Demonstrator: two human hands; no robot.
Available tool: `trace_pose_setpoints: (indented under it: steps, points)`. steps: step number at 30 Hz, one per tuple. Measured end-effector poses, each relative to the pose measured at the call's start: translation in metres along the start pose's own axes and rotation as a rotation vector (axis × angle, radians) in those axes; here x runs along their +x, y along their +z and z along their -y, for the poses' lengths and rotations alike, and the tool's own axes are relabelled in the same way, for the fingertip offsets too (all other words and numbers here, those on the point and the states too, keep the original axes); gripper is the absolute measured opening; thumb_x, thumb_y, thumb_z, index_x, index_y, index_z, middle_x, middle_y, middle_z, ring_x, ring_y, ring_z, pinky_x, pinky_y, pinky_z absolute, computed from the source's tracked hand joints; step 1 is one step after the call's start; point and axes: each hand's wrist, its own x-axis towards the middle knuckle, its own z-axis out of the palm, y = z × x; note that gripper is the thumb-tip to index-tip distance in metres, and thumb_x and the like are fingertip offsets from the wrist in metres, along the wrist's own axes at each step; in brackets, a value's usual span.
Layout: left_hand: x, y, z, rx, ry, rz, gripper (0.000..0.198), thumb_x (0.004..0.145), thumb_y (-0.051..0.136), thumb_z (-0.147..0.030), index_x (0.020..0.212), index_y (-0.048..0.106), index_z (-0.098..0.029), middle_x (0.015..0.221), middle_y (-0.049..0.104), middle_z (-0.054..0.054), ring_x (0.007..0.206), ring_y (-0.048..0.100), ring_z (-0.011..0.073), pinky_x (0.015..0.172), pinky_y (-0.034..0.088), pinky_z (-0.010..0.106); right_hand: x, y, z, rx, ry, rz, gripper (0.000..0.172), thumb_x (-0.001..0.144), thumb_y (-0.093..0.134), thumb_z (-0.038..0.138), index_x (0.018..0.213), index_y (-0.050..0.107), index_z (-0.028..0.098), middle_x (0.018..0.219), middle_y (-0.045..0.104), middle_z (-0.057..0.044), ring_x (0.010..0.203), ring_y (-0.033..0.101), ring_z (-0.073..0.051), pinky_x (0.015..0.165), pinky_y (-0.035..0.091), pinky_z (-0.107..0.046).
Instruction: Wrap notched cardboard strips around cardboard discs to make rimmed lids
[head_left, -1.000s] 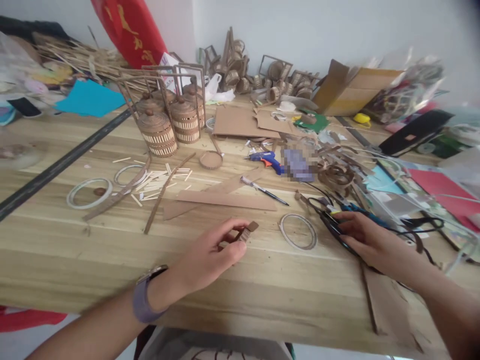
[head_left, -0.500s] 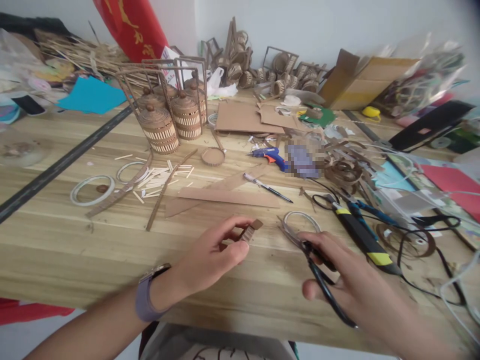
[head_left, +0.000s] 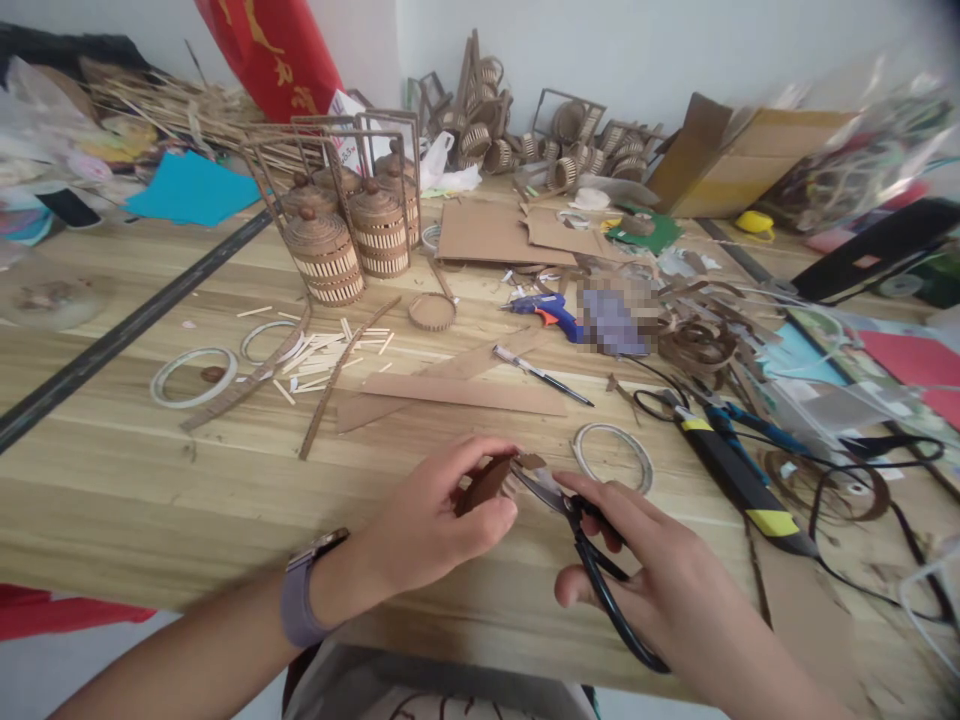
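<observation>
My left hand (head_left: 450, 510) pinches a small brown cardboard piece (head_left: 484, 484) between thumb and fingers, partly hidden by them. In my right hand (head_left: 652, 560) is a pair of scissors (head_left: 592, 570) with black handles, my fingers around the grips. Its blades point left and meet the upper right end of the cardboard piece. Just beyond my right hand a ring of white tape (head_left: 613, 457) lies flat on the table. Farther off rest cardboard strips (head_left: 457, 392) and a pen (head_left: 544, 375).
Lidded miniature baskets (head_left: 322, 255) with tall handles stand at the back left, beside scattered pale sticks (head_left: 322, 355). A blue glue gun (head_left: 547, 312) lies in the middle. A utility knife (head_left: 739, 480) and cables clutter the right. An open cardboard box (head_left: 750, 160) stands at the back.
My right hand has moved left with the scissors, bringing the blades onto the cardboard piece. The left hand has turned the piece slightly. The view has shifted a little.
</observation>
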Motion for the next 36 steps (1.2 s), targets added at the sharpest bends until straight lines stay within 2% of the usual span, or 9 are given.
trace_pose_setpoints:
  steps: [3,6,9,12,18,23,30,36]
  points:
    - [0.000,0.000,-0.002,0.064,0.096,-0.045,0.039,0.079,0.056,-0.023,0.119,0.058,-0.020,0.112,0.065,0.007,0.103,0.061,0.0229,0.085,0.050,0.035,0.000,0.001,0.001,-0.003,-0.003,0.006,0.053,0.091,0.054,0.058,0.127,0.055,0.020,0.072,0.064,-0.001,0.060,0.064,-0.015,0.058,0.057,-0.023]
    - [-0.001,0.000,0.000,0.132,0.255,-0.070,0.042,0.077,0.056,-0.019,0.119,0.056,-0.018,0.118,0.062,0.008,0.109,0.060,0.0229,0.096,0.048,0.037,-0.003,0.001,0.000,-0.022,-0.026,0.009,0.057,0.087,0.058,0.060,0.131,0.051,0.023,0.073,0.061,0.001,0.061,0.063,-0.015,0.056,0.055,-0.021]
    - [-0.003,0.000,0.003,0.191,0.418,-0.084,0.047,0.076,0.056,-0.018,0.123,0.052,-0.019,0.123,0.059,0.010,0.116,0.057,0.0235,0.100,0.046,0.038,-0.008,0.001,-0.003,-0.034,-0.033,0.026,0.061,0.085,0.062,0.060,0.134,0.048,0.026,0.074,0.060,0.002,0.063,0.063,-0.015,0.055,0.054,-0.020]
    - [-0.005,0.000,0.005,0.250,0.506,-0.098,0.052,0.075,0.058,-0.018,0.127,0.049,-0.021,0.126,0.057,0.011,0.119,0.056,0.0250,0.102,0.046,0.039,-0.011,0.002,-0.003,-0.039,-0.051,0.005,0.060,0.087,0.060,0.059,0.134,0.048,0.024,0.077,0.060,0.000,0.066,0.064,-0.015,0.057,0.055,-0.021]
    - [-0.005,0.002,0.003,0.260,0.534,-0.079,0.055,0.072,0.060,-0.018,0.125,0.048,-0.022,0.125,0.057,0.012,0.116,0.058,0.0272,0.100,0.048,0.041,-0.014,0.009,-0.002,-0.143,-0.060,-0.116,0.052,0.094,0.047,0.058,0.130,0.053,0.021,0.083,0.064,-0.005,0.072,0.068,-0.019,0.063,0.056,-0.027]
    - [-0.006,0.003,0.005,0.224,0.536,-0.071,0.058,0.071,0.061,-0.015,0.127,0.048,-0.023,0.126,0.056,0.010,0.117,0.056,0.0255,0.103,0.046,0.038,-0.016,0.014,-0.003,-0.237,-0.091,-0.166,0.049,0.098,0.042,0.054,0.131,0.052,0.019,0.083,0.065,-0.006,0.070,0.068,-0.018,0.059,0.055,-0.026]
    - [-0.005,0.004,0.003,0.190,0.528,-0.080,0.053,0.071,0.061,-0.017,0.122,0.050,-0.019,0.121,0.058,0.012,0.114,0.057,0.0265,0.101,0.047,0.040,-0.015,0.011,-0.005,-0.306,-0.123,-0.142,0.043,0.099,0.042,0.050,0.127,0.053,0.018,0.082,0.066,-0.007,0.076,0.070,-0.020,0.064,0.055,-0.027]
    - [-0.005,0.003,0.000,0.187,0.522,-0.079,0.050,0.072,0.060,-0.018,0.121,0.051,-0.019,0.118,0.060,0.012,0.113,0.058,0.0276,0.100,0.048,0.042,-0.011,0.007,-0.004,-0.355,-0.134,-0.122,0.044,0.101,0.036,0.051,0.123,0.055,0.018,0.080,0.067,-0.006,0.071,0.070,-0.019,0.060,0.053,-0.026]
